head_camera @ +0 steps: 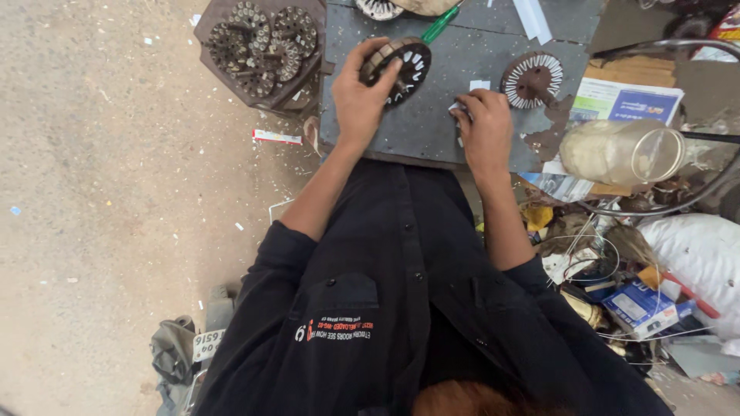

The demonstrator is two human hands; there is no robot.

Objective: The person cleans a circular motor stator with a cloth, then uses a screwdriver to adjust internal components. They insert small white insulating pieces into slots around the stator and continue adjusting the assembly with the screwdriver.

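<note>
My left hand (358, 96) grips a round slotted metal stator core (402, 68), holding it tilted on edge on the grey work board (432, 131). My right hand (486, 127) rests on the board just right of it, with fingers pinched on a small white paper slip (460, 108). Another white slip (479, 85) lies just beyond that hand. A second stator core (530, 78) with white slot liners lies flat on the board, farther right.
A dark tray of several stator cores (260, 42) sits on the ground at upper left. A green-handled tool (439, 25) lies at the board's far edge. A clear plastic jar (624, 150), papers, boxes, wire and a white sack (694, 254) crowd the right side.
</note>
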